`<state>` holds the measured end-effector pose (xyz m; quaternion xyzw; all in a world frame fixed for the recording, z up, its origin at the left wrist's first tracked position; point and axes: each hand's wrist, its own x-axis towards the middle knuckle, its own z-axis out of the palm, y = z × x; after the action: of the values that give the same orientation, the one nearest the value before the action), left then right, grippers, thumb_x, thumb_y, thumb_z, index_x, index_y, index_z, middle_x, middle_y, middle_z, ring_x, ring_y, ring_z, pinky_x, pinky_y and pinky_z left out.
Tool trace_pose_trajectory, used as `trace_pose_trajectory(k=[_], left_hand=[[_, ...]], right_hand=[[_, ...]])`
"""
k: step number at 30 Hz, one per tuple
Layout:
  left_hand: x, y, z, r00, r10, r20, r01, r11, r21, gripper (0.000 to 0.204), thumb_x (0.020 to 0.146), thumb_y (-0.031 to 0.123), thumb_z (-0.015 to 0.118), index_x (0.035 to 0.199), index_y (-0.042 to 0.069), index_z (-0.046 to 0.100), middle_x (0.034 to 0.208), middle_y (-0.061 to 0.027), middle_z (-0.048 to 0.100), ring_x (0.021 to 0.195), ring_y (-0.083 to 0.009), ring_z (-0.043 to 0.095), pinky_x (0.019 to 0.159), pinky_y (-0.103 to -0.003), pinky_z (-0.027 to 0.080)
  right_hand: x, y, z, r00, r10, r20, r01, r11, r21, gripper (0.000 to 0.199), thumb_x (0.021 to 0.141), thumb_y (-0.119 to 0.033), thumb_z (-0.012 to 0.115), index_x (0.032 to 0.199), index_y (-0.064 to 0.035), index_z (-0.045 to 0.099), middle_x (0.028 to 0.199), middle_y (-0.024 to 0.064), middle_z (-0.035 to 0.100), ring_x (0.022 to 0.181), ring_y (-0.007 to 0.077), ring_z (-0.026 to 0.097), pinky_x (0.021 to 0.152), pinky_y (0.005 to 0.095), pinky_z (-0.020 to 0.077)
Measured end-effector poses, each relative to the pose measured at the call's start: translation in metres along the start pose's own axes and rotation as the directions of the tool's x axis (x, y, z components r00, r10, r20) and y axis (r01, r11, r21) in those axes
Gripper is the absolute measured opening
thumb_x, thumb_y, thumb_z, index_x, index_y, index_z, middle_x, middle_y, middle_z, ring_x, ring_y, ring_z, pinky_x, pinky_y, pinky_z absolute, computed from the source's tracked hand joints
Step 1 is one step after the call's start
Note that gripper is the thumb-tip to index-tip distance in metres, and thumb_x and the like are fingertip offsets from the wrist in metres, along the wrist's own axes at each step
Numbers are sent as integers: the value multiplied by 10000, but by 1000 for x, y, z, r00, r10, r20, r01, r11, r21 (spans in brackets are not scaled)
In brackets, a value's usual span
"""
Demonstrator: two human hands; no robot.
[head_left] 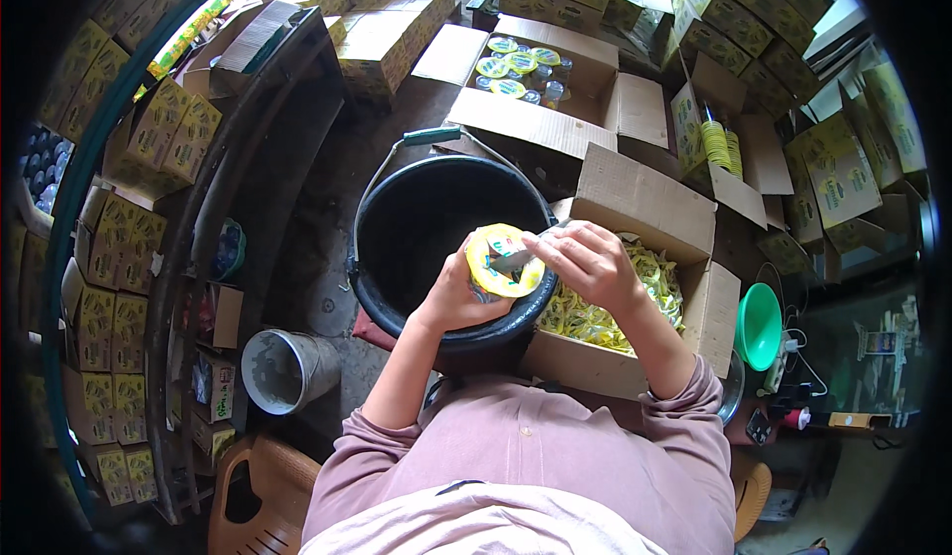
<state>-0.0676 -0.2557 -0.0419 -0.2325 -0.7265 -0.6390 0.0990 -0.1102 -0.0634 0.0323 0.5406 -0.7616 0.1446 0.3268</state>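
The left hand (pixel 458 292) cups a small round container with a yellow foil lid (pixel 504 260) from below and from its left side, above the rim of the big black plastic bucket (pixel 416 220). The right hand (pixel 585 257) comes from the right, fingers pinched on a thin strip at the lid's right edge, so it is the nearer hand to the lid's rim. An open cardboard box of yellow sachets (pixel 635 302) lies under the right wrist.
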Motion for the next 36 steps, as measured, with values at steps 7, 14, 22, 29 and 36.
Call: trace_pose_trajectory(k=[7, 14, 22, 29, 36], left_hand=[[2, 0, 1, 999, -24, 29, 25, 999, -28, 620, 575, 75, 708, 1115, -25, 420, 922, -116, 592, 849, -182, 597, 768, -285, 472], [4, 2, 4, 999, 6, 31, -12, 983, 186, 755, 584, 76, 714, 1210, -9, 300, 895, -153, 589, 784, -244, 615, 700, -303, 491], [2, 2, 2, 997, -17, 69, 16, 1000, 16, 646, 598, 89, 697, 1165, -12, 406, 883, -117, 602, 785, -191, 610, 729, -281, 477], [15, 29, -11, 949, -156, 273, 196, 972, -127, 546, 626, 112, 683, 1105, -16, 457, 904, -91, 602, 817, -129, 575, 761, -260, 455], [20, 26, -15, 914, -141, 380, 256, 928, -270, 526, 625, 112, 692, 1090, -3, 475, 958, -71, 576, 855, -118, 541, 797, -258, 437]], right_hand=[[0, -1, -6, 999, 34, 33, -33, 999, -22, 520, 676, -63, 593, 1186, -17, 502, 647, -12, 540, 625, 101, 546, 609, 250, 486], [-3, 1, -8, 992, 93, 90, -90, 995, -33, 559, 661, -51, 577, 1207, 15, 472, 592, -7, 494, 554, 103, 504, 566, 241, 470], [3, 0, -6, 995, 51, 85, -54, 998, 35, 525, 675, -42, 597, 1181, 40, 483, 603, 8, 499, 554, 121, 509, 547, 262, 468], [5, 2, -9, 999, 7, 36, -8, 999, 35, 519, 688, -70, 593, 1187, 26, 488, 637, 5, 565, 608, 101, 572, 588, 239, 496], [8, 4, -13, 999, -19, 35, 19, 1000, 3, 516, 692, -75, 599, 1187, 20, 490, 607, -9, 537, 597, 96, 564, 598, 236, 502]])
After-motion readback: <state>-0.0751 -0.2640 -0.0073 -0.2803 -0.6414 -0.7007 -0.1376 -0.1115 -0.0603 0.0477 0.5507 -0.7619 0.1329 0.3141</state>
